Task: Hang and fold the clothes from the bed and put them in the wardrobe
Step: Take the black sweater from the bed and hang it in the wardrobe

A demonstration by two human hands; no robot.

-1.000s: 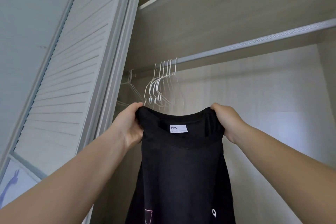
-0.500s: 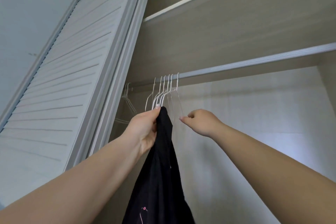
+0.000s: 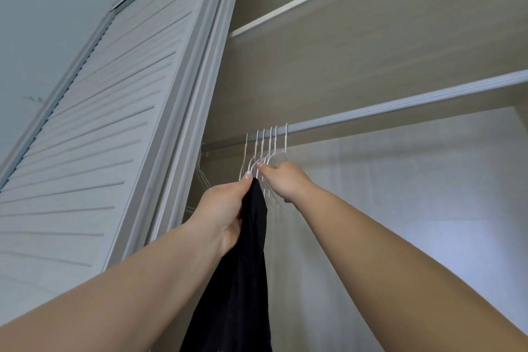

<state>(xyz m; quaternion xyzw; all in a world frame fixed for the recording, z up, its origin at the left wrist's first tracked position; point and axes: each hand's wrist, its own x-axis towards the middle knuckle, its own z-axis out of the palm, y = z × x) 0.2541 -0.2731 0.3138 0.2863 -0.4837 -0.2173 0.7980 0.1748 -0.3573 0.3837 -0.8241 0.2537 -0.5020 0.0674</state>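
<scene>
White louvred door (image 3: 94,134) left, beige shelf (image 3: 357,46) overhead, daylight

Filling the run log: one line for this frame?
left hand: grips black shirt | right hand: at white hangers, grip unclear | rail: hangers bunched left | shirt: not hung

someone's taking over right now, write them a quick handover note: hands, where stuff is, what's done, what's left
Left hand: grips the black garment bunched at its top; the rest hangs down out of frame.
Right hand: up among the white wire hangers on the wardrobe rail, fingers curled at one; a firm grip cannot be confirmed.
Done: garment brought to the open wardrobe.
Left: take a hanger off the rail, put the garment on it, hang it back. Bed and other clothes are out of view.
</scene>
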